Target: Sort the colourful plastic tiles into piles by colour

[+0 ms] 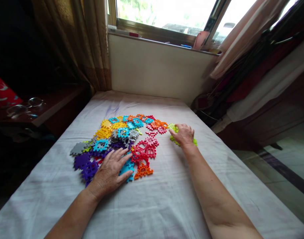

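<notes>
Plastic interlocking pieces lie in a loose ring-shaped heap on a pale sheet [147,205]. My left hand [110,171] rests with spread fingers on the near side of the heap, over blue pieces [127,169] and beside purple pieces [89,169]. Right of it are red pieces [150,152] and an orange arched piece [143,170]. Yellow pieces [105,132] and grey pieces [78,148] lie at the left. My right hand [184,134] is curled over lime green pieces [173,126] to the right of the heap, hiding part of them.
A wall and window [161,16] stand beyond the bed. At the left, a dark table [59,103] holds glasses [17,109] and a red patterned object [4,94]. Clothes [266,86] hang at the right.
</notes>
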Motion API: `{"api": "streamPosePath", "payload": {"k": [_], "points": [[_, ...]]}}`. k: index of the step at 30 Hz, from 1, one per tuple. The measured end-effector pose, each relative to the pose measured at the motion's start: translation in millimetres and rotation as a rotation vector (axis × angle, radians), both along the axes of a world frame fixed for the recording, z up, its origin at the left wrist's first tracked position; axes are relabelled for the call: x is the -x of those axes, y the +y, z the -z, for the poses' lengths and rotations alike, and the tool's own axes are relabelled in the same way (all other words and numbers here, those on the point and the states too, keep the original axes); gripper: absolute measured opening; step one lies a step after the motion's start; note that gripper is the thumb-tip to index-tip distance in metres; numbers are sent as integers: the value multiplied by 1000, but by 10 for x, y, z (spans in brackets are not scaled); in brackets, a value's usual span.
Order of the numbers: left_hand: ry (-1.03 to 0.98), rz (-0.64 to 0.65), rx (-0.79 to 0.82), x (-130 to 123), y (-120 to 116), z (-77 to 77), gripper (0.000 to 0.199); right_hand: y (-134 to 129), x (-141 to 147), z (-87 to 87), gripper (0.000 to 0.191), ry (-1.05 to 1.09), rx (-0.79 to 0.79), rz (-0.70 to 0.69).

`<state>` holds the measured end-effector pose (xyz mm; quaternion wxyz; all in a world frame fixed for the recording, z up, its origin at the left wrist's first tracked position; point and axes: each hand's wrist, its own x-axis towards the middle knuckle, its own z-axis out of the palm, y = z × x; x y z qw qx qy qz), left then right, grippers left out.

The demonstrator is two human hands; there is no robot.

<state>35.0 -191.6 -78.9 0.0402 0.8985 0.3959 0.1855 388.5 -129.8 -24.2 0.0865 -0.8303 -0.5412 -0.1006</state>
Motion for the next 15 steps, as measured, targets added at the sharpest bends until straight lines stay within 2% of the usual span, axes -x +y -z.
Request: {"api": "streamPosePath", "payload": {"k": [3,5,8,11,15], "points": [[0,0,1,2,3,10,54,-44,-95,22,43,-13,1,45],[0,-1,1,4,4,14,54,-37,-19,33,39,13,-32,1],[2,-2,0,7,2,8,54,31,299,37,30,78,-61,-211],[2,1,-6,6,-5,-8,53,135,732,43,29,107,17,-423],[-1,2,-11,-1,-14,-28,53,248,1174,77,30,39,148,-523]]}}
